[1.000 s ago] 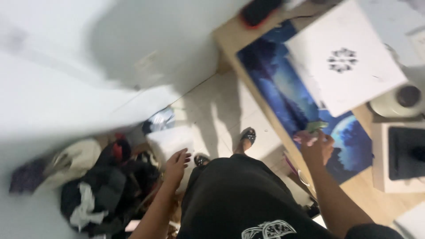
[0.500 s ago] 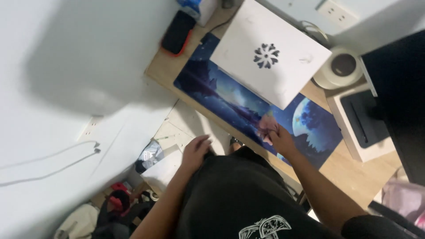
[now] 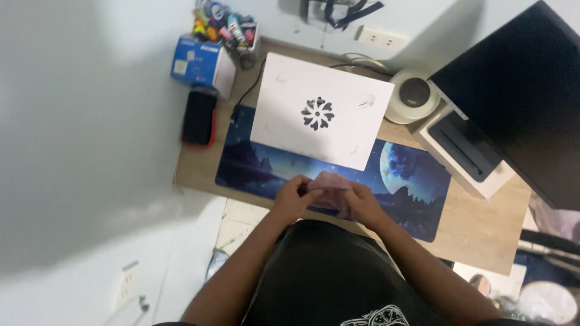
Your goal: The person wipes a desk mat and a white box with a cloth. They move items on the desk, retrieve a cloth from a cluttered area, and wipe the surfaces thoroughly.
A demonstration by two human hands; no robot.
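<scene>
Blue-white box (image 3: 202, 63) at desk's far-left corner; dark monitor screen (image 3: 522, 99) right.

Both hands meet over the near edge of a desk mat (image 3: 266, 166), the left hand (image 3: 294, 196) and right hand (image 3: 361, 204) gripping a crumpled cloth (image 3: 329, 188) between their fingers (image 3: 312, 191). Just beyond the fingers, a closed laptop (image 3: 320, 118) lies on the mat. Far left of them rests a phone (image 3: 199, 118), a box (image 3: 202, 62) behind it. Beyond and right, a monitor (image 3: 519, 99) stands.
</scene>
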